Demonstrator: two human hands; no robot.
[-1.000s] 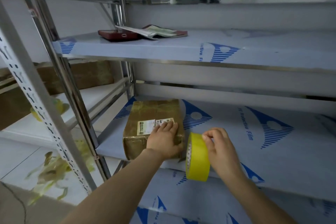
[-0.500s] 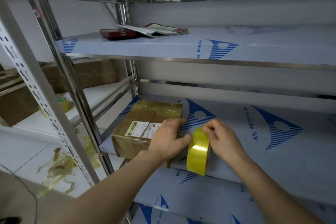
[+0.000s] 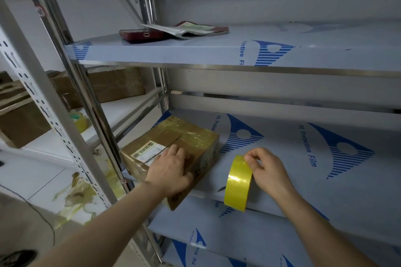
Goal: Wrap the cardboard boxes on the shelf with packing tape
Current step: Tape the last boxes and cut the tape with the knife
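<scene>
A brown cardboard box (image 3: 186, 136) with glossy tape and a white label lies turned at an angle on the middle shelf (image 3: 325, 180), its near corner past the shelf's front edge. My left hand (image 3: 171, 171) lies on the box's top and near side, fingers bent over the edge. To the right of the box, my right hand (image 3: 267, 169) pinches the top of a yellow tape roll (image 3: 237, 184), which stands on edge at the shelf's front.
A red phone (image 3: 141, 36) and a booklet (image 3: 191, 29) lie on the upper shelf (image 3: 282, 56). The neighbouring rack on the left holds more cardboard boxes (image 3: 104, 86) and another tape roll (image 3: 79, 122). Steel posts (image 3: 86, 115) stand left of the box. Tape scraps (image 3: 80, 193) litter the floor.
The box has been turned and pulled toward the shelf's front edge under my left hand. My right hand and the tape roll have moved right, away from the box.
</scene>
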